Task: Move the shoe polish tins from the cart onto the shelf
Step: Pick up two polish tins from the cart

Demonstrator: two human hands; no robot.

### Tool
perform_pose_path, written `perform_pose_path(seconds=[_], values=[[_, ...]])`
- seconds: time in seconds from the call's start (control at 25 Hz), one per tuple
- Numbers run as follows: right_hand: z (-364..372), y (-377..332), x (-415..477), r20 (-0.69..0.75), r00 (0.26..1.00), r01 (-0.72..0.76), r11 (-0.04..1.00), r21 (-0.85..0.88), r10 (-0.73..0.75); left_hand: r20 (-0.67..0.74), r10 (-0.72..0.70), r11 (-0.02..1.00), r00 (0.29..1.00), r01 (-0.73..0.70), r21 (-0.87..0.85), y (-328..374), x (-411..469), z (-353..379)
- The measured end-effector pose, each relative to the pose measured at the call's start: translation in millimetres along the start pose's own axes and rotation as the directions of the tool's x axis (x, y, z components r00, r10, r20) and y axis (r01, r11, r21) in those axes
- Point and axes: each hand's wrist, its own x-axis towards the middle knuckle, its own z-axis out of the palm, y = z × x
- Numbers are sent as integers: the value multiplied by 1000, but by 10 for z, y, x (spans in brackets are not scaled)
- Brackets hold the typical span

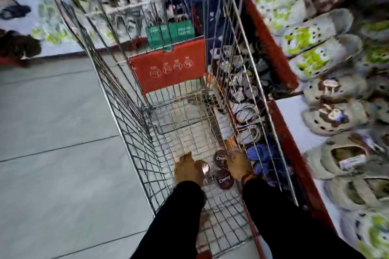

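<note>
Both my arms, in black sleeves, reach down into a wire shopping cart [134,139]. My left hand [187,169] is closed around a round shoe polish tin [204,168] whose shiny edge shows beside my fingers. Two dark round tins lie on the cart's wire floor between my hands, one farther [220,158] and one nearer [224,178], both with white lettering. My right hand [239,164] rests on the cart floor right of the tins, fingers curled down; what lies under it is hidden. The view is blurred.
A red-edged shelf [294,139] runs along the cart's right side, loaded with grey and green clogs [334,118]. A red child-seat flap [168,65] stands at the cart's far end. Grey tiled floor [52,132] lies to the left. More shelves of goods stand beyond.
</note>
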Motion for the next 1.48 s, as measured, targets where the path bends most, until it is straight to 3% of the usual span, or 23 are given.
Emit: perform_pose_path(seconds=[0.08, 0.24, 0.4, 0.64, 0.76, 0.92, 1.16, 1.48], values=[[110, 57, 165, -23, 999, -30, 999, 11, 30, 82, -78, 995, 994, 83, -61, -62, 179, 203], [250, 124, 355, 15, 986, -164, 979, 120, 164, 90, -239, 957, 967, 250, -147, -152, 398, 562], [361, 202, 420, -8, 969, -240, 950, 199, 246, 53, -267, 962, 962, 270, -49, -129, 498, 657], [370, 201, 426, -25, 961, -256, 918, 302, 276, 70, -273, 930, 960, 282, -238, -176, 532, 654], [332, 161, 344, -104, 934, -261, 852, 454, 341, 49, -320, 872, 946, 314, -374, -191, 507, 593], [227, 119, 171, -67, 924, -278, 781, 560, 377, 61, -436, 723, 898, 390, -571, -213, 370, 408], [35, 41, -176, 17, 927, -275, 649, 709, 374, 42, -424, 617, 905, 322, -718, -110, -92, 43], [-867, -236, -1439, -141, 928, -21, 429, 903, 344, -112, -279, 519, 954, 52, -853, 248, -1293, -633]])
